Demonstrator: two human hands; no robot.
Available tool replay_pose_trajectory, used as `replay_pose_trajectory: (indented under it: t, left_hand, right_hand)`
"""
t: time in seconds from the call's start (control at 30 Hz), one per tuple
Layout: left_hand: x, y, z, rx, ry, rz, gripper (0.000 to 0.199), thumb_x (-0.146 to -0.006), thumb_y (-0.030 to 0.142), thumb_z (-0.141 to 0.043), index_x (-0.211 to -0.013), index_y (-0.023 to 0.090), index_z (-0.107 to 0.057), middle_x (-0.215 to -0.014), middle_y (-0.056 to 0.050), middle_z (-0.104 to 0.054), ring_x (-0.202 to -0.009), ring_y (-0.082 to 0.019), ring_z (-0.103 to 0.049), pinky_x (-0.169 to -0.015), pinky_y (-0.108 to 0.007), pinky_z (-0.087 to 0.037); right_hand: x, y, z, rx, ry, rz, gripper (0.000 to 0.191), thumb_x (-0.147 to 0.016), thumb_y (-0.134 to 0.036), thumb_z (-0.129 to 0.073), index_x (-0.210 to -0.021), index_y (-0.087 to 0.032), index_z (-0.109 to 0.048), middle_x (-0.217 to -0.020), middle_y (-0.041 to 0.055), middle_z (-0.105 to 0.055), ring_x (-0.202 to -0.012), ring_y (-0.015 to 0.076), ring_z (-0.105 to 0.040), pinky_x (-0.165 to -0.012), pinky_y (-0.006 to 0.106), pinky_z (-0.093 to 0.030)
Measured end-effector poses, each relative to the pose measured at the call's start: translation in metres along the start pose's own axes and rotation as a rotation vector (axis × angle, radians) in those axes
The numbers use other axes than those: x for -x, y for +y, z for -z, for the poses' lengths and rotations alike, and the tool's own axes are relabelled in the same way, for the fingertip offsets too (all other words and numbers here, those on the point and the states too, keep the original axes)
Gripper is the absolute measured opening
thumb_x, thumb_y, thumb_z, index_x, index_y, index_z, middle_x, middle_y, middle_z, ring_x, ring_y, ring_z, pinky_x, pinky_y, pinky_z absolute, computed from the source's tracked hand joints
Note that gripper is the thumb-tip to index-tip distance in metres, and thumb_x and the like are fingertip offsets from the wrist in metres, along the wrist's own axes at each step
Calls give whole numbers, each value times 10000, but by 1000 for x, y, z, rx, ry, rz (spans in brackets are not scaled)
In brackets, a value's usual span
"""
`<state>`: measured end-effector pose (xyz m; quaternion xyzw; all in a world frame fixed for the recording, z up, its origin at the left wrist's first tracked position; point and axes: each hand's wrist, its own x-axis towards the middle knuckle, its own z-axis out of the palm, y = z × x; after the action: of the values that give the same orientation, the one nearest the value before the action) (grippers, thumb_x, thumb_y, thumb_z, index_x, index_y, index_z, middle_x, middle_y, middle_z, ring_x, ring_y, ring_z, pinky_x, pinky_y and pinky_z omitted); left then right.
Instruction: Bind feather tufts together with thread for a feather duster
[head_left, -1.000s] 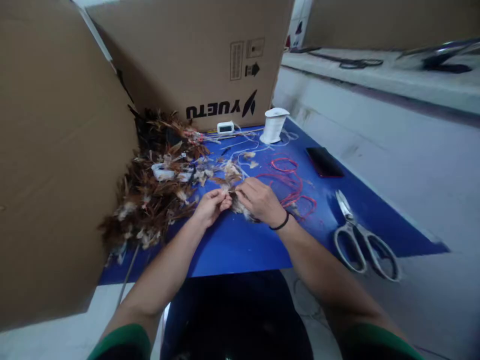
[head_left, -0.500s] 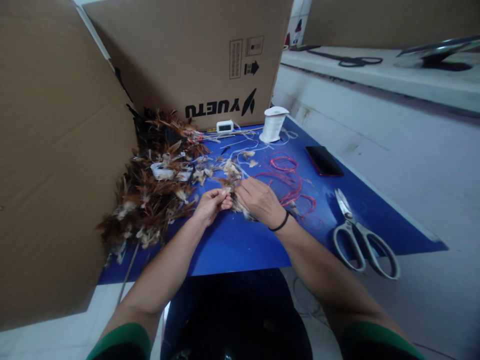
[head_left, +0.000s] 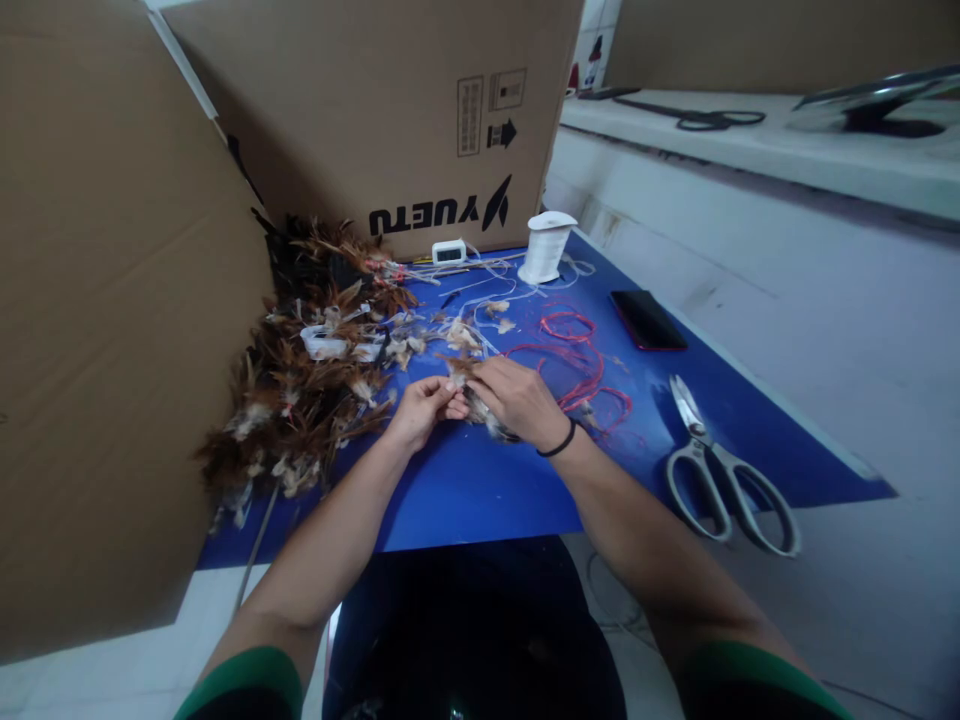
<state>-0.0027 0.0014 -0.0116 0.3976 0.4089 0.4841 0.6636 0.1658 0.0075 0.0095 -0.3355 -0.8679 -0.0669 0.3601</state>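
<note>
Near the middle of the blue table my left hand (head_left: 424,411) pinches a small bunch of feathers (head_left: 459,372). Close against it on the right, my right hand (head_left: 520,402), with a black band at the wrist, has its fingers closed on the same bunch. Its fingertips are partly hidden by feathers. More pale and grey feathers (head_left: 491,422) lie beneath my right hand. Loose pale feathers (head_left: 461,335) and white string are just behind the hands. Left of them spreads a large heap of brown feathers (head_left: 300,375).
Red string (head_left: 596,375), a black phone (head_left: 648,320) and large scissors (head_left: 705,450) lie to the right. A white spool (head_left: 547,248) and a small white display device (head_left: 449,252) stand at the back. Cardboard (head_left: 360,110) walls the back and left.
My right hand has shifted slightly, and its fingers have moved a little on the feathers. My left hand stays almost in place, still pinching.
</note>
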Motion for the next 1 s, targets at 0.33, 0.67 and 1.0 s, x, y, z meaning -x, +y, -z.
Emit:
replay_pose_trajectory:
  t: [0.33,0.67,1.0]
  left_hand:
    - [-1,-2,0,-37,-17,-26,387,-572,414,-796,-691,92,-618,-591,-40,-639,-512,-100,-605,-530,-202,-511]
    - [0,-1,0,-61,-5,-15,377,-581,402,-792,-710,92,-621,-599,-36,-636,-523,-109,-612,-539,-214,-514]
    - [1,-1,1,-115,-38,-85,370,-618,424,-758,-721,107,-597,-594,-28,-627,-510,-116,-606,-532,-229,-503]
  right_hand:
    - [3,2,-1,-19,-19,-12,193,-903,-154,-434,-836,-136,-615,-797,78,-621,-784,177,-543,-735,295,-430]
    - [1,-1,4,154,-63,103,279,-926,-196,-412,-736,-152,-611,-708,59,-575,-722,175,-461,-686,298,-358]
    - [-1,-2,3,85,-23,73,287,-927,-202,-408,-751,-147,-628,-709,63,-597,-716,171,-501,-691,293,-393]
